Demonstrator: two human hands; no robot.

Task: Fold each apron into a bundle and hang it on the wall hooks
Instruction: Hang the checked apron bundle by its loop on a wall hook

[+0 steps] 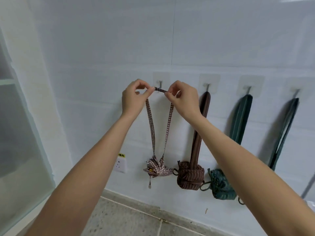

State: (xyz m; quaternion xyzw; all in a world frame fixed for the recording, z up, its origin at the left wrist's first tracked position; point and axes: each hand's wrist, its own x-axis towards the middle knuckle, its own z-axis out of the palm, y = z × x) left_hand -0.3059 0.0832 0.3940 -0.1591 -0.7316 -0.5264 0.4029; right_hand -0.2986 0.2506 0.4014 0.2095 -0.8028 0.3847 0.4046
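Note:
A checked brown-and-white apron bundle (157, 168) hangs low on its long neck strap (151, 126). My left hand (134, 97) and my right hand (182, 97) each pinch the top of that strap, stretched level just in front of the leftmost wall hook (160, 84). Whether the strap rests on the hook I cannot tell. A brown striped bundle (190, 176) hangs from the second hook (208, 86). A dark green bundle (221, 184) hangs from the third hook (249, 89), partly behind my right forearm.
A fourth hook (297, 92) carries a dark green strap (286, 126) whose lower end is hidden. A wall socket (120, 165) sits left of the checked bundle. A frosted glass panel (18, 133) stands at the left. Speckled floor (119, 218) lies below.

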